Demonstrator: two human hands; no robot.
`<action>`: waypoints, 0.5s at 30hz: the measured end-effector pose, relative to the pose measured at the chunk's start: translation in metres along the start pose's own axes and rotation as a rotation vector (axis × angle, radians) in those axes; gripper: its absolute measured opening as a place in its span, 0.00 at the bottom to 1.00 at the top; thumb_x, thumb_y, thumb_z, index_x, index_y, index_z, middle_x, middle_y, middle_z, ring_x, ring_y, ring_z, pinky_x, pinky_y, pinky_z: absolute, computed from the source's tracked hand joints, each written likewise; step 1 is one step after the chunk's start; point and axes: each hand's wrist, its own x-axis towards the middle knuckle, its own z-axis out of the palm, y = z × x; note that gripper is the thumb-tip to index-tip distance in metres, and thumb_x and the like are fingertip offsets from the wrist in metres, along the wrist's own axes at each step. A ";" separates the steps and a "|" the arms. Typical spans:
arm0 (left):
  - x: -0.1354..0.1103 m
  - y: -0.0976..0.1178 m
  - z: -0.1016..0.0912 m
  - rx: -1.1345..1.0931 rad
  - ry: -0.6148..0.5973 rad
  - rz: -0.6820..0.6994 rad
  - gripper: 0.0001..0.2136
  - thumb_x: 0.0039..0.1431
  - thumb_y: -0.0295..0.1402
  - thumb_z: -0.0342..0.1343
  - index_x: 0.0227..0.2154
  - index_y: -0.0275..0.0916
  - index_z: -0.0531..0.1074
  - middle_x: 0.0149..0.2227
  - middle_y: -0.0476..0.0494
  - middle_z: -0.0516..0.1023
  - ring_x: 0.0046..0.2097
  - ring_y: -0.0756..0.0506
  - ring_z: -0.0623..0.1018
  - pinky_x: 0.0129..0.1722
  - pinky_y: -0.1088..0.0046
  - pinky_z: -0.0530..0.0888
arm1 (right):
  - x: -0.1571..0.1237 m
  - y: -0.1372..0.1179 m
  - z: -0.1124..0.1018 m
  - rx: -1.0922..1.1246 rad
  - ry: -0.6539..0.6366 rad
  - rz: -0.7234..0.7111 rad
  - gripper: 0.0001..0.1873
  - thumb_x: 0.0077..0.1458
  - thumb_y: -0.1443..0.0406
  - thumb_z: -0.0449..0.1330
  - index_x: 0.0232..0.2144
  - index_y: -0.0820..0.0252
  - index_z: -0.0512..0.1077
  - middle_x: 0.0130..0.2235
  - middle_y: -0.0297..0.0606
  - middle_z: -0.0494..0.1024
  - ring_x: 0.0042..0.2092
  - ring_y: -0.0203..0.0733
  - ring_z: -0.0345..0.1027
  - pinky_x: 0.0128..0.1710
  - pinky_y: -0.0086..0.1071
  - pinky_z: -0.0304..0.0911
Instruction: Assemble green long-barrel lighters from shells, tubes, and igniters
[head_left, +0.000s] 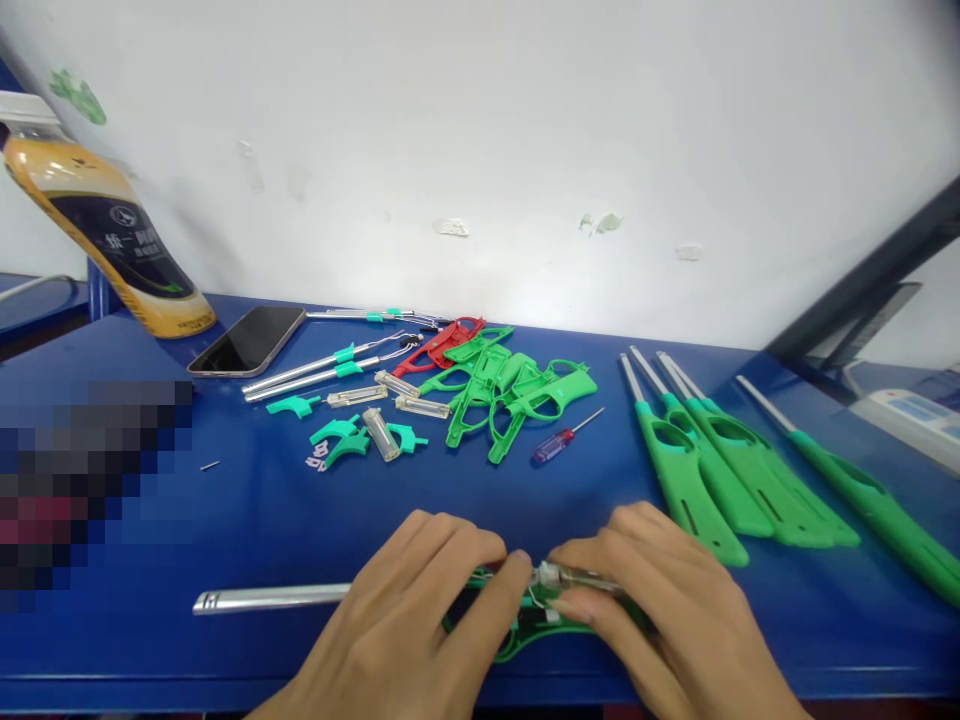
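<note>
Near the table's front edge lies a green lighter shell half, with a metal lighter tube running out of it to the left. My left hand is closed over the shell where the tube enters, its fingers covering much of the inside. Between the thumb and fingers of my right hand is a clear fuel tank, its valve end pointing left, held at the shell. A thin wire and a dark part show inside the shell below the valve. My right palm hides the shell's right end.
Behind my hands lie green shell halves, loose fuel tanks, teal triggers, wired metal tubes and a screwdriver. Several assembled green lighters lie at right. A phone and bottle stand back left, before a white wall.
</note>
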 end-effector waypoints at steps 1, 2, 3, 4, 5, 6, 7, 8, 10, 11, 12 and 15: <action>0.000 0.000 0.000 0.002 -0.001 0.004 0.18 0.85 0.21 0.47 0.59 0.38 0.82 0.49 0.43 0.90 0.52 0.46 0.88 0.52 0.72 0.83 | 0.000 0.000 0.000 0.002 0.001 -0.007 0.20 0.90 0.54 0.54 0.42 0.52 0.76 0.32 0.23 0.83 0.30 0.32 0.71 0.34 0.30 0.66; 0.000 0.000 0.000 0.002 0.006 0.006 0.18 0.83 0.20 0.47 0.58 0.38 0.82 0.48 0.43 0.90 0.51 0.46 0.88 0.51 0.72 0.83 | 0.001 0.000 0.000 0.005 0.000 -0.011 0.20 0.90 0.55 0.54 0.42 0.52 0.76 0.32 0.23 0.83 0.30 0.32 0.71 0.34 0.30 0.66; 0.001 -0.001 0.000 -0.002 0.014 0.009 0.18 0.83 0.20 0.47 0.57 0.38 0.82 0.48 0.43 0.90 0.50 0.46 0.88 0.49 0.72 0.83 | 0.002 0.000 0.000 0.009 -0.004 -0.015 0.20 0.89 0.55 0.54 0.42 0.53 0.76 0.31 0.24 0.83 0.30 0.32 0.71 0.34 0.30 0.66; 0.002 -0.001 -0.001 -0.008 0.017 0.011 0.18 0.82 0.20 0.48 0.57 0.37 0.83 0.48 0.43 0.90 0.49 0.46 0.87 0.49 0.72 0.83 | 0.002 -0.001 0.000 0.012 -0.008 -0.020 0.20 0.89 0.55 0.55 0.41 0.53 0.76 0.31 0.24 0.83 0.30 0.33 0.71 0.34 0.30 0.66; 0.003 -0.002 -0.001 -0.021 0.017 0.008 0.18 0.82 0.19 0.48 0.56 0.37 0.83 0.47 0.43 0.90 0.49 0.46 0.87 0.49 0.71 0.82 | 0.003 -0.001 0.000 0.013 -0.009 -0.020 0.19 0.89 0.56 0.55 0.41 0.53 0.76 0.31 0.24 0.83 0.30 0.33 0.71 0.34 0.30 0.66; 0.004 -0.002 -0.001 -0.031 0.020 0.003 0.17 0.82 0.19 0.48 0.56 0.37 0.83 0.47 0.43 0.90 0.48 0.46 0.87 0.49 0.71 0.81 | 0.003 -0.001 0.000 0.012 -0.008 -0.018 0.19 0.89 0.56 0.55 0.42 0.53 0.76 0.32 0.25 0.83 0.30 0.33 0.71 0.34 0.30 0.67; 0.005 -0.002 -0.001 -0.034 0.034 -0.002 0.18 0.81 0.19 0.48 0.55 0.37 0.83 0.46 0.44 0.89 0.47 0.46 0.86 0.49 0.70 0.81 | 0.003 -0.002 0.000 0.013 -0.001 -0.015 0.19 0.89 0.56 0.56 0.42 0.53 0.76 0.32 0.25 0.84 0.30 0.33 0.71 0.34 0.30 0.67; 0.005 -0.002 -0.001 -0.026 0.046 -0.003 0.18 0.81 0.18 0.48 0.55 0.38 0.83 0.45 0.44 0.89 0.46 0.47 0.86 0.50 0.69 0.80 | 0.003 -0.002 -0.001 0.015 0.007 -0.008 0.19 0.89 0.56 0.55 0.42 0.53 0.77 0.32 0.25 0.84 0.30 0.33 0.72 0.34 0.30 0.67; 0.005 -0.001 -0.001 -0.014 0.063 -0.024 0.18 0.79 0.17 0.50 0.54 0.39 0.84 0.44 0.46 0.88 0.43 0.47 0.84 0.49 0.67 0.78 | 0.004 -0.003 -0.001 0.013 0.026 0.006 0.19 0.90 0.57 0.54 0.42 0.52 0.77 0.32 0.25 0.84 0.30 0.32 0.73 0.34 0.30 0.67; 0.004 -0.001 -0.001 -0.020 0.063 -0.041 0.18 0.79 0.17 0.51 0.53 0.39 0.84 0.44 0.46 0.87 0.42 0.46 0.84 0.49 0.67 0.78 | 0.004 -0.003 -0.001 0.007 0.035 0.008 0.20 0.90 0.58 0.54 0.42 0.52 0.77 0.31 0.24 0.83 0.30 0.32 0.73 0.34 0.30 0.67; 0.004 0.000 -0.002 -0.030 0.062 -0.057 0.16 0.79 0.18 0.52 0.53 0.40 0.83 0.43 0.46 0.87 0.41 0.46 0.83 0.49 0.66 0.79 | 0.005 -0.003 -0.001 0.000 0.040 0.008 0.20 0.90 0.58 0.53 0.42 0.52 0.77 0.31 0.24 0.83 0.30 0.32 0.73 0.34 0.30 0.67; 0.005 0.001 -0.003 -0.042 0.046 -0.090 0.11 0.81 0.25 0.56 0.52 0.42 0.84 0.44 0.45 0.87 0.42 0.45 0.84 0.49 0.65 0.81 | 0.005 -0.003 -0.002 -0.014 0.046 0.005 0.21 0.90 0.58 0.53 0.41 0.52 0.77 0.31 0.24 0.82 0.29 0.32 0.72 0.35 0.29 0.66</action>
